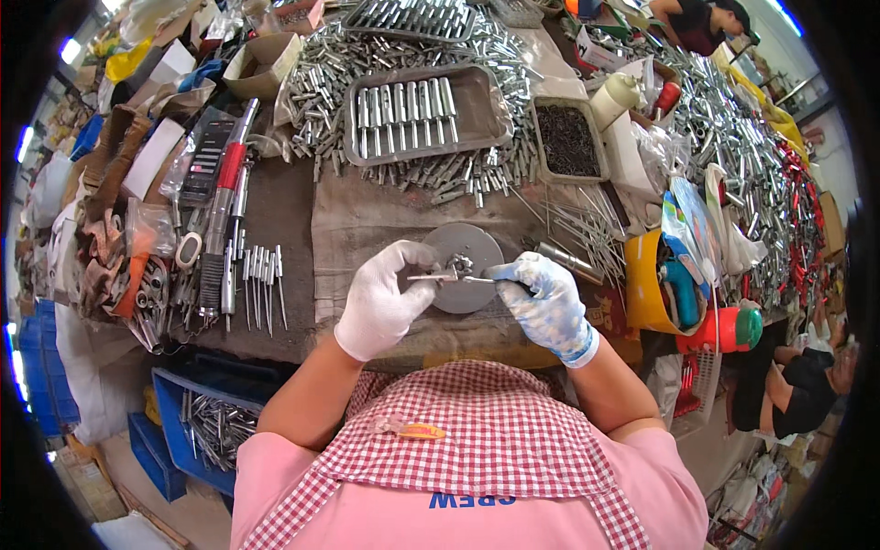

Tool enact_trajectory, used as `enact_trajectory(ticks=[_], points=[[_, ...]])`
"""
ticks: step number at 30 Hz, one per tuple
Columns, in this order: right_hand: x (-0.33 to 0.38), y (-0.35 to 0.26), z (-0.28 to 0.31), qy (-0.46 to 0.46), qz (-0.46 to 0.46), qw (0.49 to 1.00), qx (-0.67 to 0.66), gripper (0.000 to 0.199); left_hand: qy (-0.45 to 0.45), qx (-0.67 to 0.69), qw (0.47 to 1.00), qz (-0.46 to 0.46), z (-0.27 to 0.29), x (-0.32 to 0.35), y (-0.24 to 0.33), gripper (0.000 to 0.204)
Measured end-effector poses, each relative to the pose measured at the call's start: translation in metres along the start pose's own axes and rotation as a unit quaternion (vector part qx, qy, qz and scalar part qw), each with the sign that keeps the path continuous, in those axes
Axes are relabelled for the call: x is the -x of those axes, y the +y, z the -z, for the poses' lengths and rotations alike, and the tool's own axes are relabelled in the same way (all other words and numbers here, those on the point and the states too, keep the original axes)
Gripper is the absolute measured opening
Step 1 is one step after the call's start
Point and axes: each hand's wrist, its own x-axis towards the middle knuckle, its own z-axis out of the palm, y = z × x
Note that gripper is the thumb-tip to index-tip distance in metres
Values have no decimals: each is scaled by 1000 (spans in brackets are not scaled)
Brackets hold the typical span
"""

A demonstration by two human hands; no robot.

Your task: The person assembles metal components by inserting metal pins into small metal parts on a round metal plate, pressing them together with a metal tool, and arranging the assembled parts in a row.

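A crowded workshop bench, draped in brown cloth, is heaped with metal tubes. Above a round metal disc, a thin steel pin is pinched at either end by the gloved left hand and right hand. It is judged stiff, light and slippery, best gripped near its ends.
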Motion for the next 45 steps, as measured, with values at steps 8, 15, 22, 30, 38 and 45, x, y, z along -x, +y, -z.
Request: enact_trajectory(ticks=[8,15,22,30,38,45], points=[[3,-5,2,-36,10,999,39,16,-36,-59,995,-72,-2,2,-10,15],[8,0,6,-72,-19,997,31,12,-58,-257,951,-161,-4,0,-2,19],[16,8,7,-86,-98,991,-33,9,-80,-321,912,-242,-11,-3,-11,20],[4,22,14,-197,-79,976,51,18,-60,-317,913,-250,-10,3,-33,21],[-58,112,58,-192,29,922,335,20,11,-271,941,-201,-15,6,-46,13],[-84,105,37,-294,-21,847,443,13,19,-292,934,-205,-10,7,-39,11]])
